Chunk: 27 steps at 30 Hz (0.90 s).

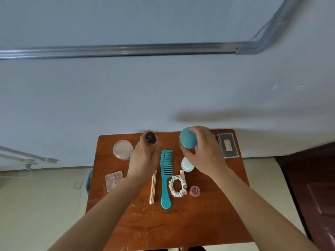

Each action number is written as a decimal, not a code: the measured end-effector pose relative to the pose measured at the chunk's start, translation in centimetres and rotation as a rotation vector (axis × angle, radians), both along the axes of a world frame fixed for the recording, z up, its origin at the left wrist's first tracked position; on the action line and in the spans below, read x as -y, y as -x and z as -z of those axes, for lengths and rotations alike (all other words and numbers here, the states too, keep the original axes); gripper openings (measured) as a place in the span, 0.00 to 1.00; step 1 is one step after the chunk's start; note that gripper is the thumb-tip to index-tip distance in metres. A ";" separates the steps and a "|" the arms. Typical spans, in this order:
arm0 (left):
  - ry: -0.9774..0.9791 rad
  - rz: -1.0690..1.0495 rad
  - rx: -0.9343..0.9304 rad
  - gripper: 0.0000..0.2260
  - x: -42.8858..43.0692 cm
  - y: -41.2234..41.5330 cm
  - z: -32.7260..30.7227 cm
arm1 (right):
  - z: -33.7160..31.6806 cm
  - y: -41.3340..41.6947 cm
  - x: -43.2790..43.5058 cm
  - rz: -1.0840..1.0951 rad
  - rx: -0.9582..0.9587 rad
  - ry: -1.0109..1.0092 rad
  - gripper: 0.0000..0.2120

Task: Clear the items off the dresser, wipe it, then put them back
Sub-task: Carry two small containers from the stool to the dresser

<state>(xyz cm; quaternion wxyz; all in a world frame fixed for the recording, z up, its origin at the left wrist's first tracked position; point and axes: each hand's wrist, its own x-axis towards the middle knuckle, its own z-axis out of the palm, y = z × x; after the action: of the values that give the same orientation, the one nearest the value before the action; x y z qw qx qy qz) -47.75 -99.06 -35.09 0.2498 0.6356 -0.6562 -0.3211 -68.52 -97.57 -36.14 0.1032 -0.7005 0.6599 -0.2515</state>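
Observation:
The brown wooden dresser top (pixel 163 225) stands against a pale wall. My left hand (pixel 143 158) grips a bottle with a dark cap (pixel 150 137) near the back edge. My right hand (pixel 204 151) holds a jar with a teal lid (pixel 186 137) at the back right. Between them lies a teal comb (pixel 165 178). Around it lie a clear round container (pixel 122 149), a clear square case (pixel 114 181), wooden sticks (pixel 153 187), a pale scrunchie (pixel 178 185), a small pink pot (pixel 195 190), a white-lidded jar (pixel 186 164) and a dark flat box (pixel 228 145).
A dark wooden door (pixel 311 187) stands right of the dresser. A blue object (pixel 88 180) shows past the dresser's left edge, above pale floor. A metal rail (pixel 126 49) runs along the wall above.

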 end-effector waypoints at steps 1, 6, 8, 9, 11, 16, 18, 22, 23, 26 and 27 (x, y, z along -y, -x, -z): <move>0.051 0.022 -0.002 0.15 0.1 0.4 -1.7 | -1.7 0.5 -0.2 0.020 -0.004 0.037 0.31; 0.371 0.075 0.018 0.17 0.2 2.7 -9.9 | -9.5 3.6 -1.6 0.150 0.008 0.274 0.30; 0.510 0.145 0.026 0.19 -0.2 3.9 -12.9 | -12.2 4.8 -2.7 0.195 0.016 0.345 0.30; 0.561 0.177 0.017 0.19 -0.5 4.5 -14.4 | -13.5 5.4 -3.5 0.218 0.019 0.375 0.30; 0.622 0.239 -0.026 0.19 -1.1 6.1 -17.0 | -16.0 6.4 -5.6 0.281 0.006 0.441 0.30; 0.586 0.417 -0.280 0.16 -3.9 10.6 -21.0 | -19.8 9.0 -13.8 0.532 -0.105 0.531 0.29; 0.563 0.508 -0.390 0.17 -5.7 13.2 -21.6 | -20.6 10.1 -18.3 0.638 -0.168 0.562 0.27; 0.506 0.741 -0.536 0.18 -11.6 19.4 -22.1 | -22.2 12.3 -29.1 0.860 -0.286 0.536 0.24; 0.499 0.801 -0.564 0.18 -13.7 20.9 -22.5 | -22.6 12.7 -32.1 0.920 -0.312 0.540 0.24; 0.481 0.961 -0.607 0.18 -20.7 24.8 -23.8 | -23.7 13.1 -41.1 1.111 -0.369 0.568 0.23; 0.471 1.015 -0.620 0.16 -23.4 25.9 -24.2 | -23.9 12.9 -44.2 1.174 -0.379 0.574 0.23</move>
<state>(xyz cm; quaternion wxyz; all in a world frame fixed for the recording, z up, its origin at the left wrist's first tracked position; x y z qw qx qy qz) -73.66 -75.67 -10.88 0.3779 0.0515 -0.8257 -0.4156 -81.46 -53.39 -12.21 -0.3580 -0.2578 0.8445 -0.3037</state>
